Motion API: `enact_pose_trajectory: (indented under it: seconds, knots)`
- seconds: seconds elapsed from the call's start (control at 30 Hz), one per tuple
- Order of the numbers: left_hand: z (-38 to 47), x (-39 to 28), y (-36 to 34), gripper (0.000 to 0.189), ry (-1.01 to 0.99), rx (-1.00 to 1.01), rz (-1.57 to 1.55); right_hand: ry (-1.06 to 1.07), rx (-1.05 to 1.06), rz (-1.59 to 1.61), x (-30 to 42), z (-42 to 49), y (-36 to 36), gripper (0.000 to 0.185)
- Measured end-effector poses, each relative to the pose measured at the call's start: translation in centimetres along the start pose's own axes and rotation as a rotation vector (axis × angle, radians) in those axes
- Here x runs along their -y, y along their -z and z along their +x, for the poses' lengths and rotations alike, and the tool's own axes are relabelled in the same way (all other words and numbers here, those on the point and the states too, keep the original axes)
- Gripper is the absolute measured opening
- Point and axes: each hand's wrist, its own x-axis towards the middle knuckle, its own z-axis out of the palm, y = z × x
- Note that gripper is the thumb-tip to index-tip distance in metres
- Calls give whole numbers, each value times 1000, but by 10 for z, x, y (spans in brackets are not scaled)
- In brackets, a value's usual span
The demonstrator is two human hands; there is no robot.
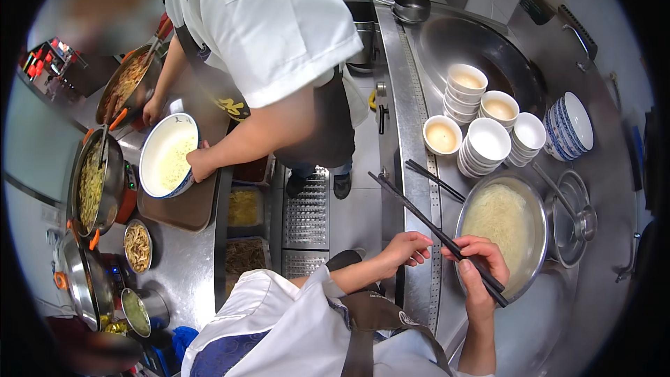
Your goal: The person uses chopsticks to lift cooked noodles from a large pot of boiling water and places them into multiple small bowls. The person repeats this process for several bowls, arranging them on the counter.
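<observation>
Long black chopsticks [421,217] are held in my right hand [481,267], slanting from its palm up to the left over the counter edge. Below that hand, a large steel basin [542,248] holds pale thin noodles [494,214] in cloudy liquid. My left hand [409,252] hovers beside the counter edge, just left of the basin, holding nothing, with its fingers loosely curled and apart. Another pair of black chopsticks [434,180] lies across the counter edge against the basin rim.
Stacked small white bowls [489,141], some with broth, stand beyond the basin near a wok [487,42]. To the right are a ladle [583,222] and patterned bowls [568,125]. Opposite, a co-worker [272,36] holds a large bowl of noodles [170,157] over a tray [180,209].
</observation>
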Motion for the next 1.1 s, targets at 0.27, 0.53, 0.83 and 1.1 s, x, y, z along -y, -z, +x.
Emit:
enact_pose_trajectory:
  seconds: [0.27, 0.53, 0.83, 1.1]
  knots:
    - [-10, 30, -9, 16, -37, 30, 22, 31, -268, -287, -17, -66, 74, 22]
    - [-24, 43, -16, 15, -34, 22, 33, 18, -408, -268, -25, -100, 91, 16]
    - [-27, 45, -2, 15, -60, 3, -28, -55, -446, -296, -31, -96, 82, 17]
    - [-21, 40, 23, 16, -83, -28, -27, -135, -546, -295, -28, -93, 70, 21]
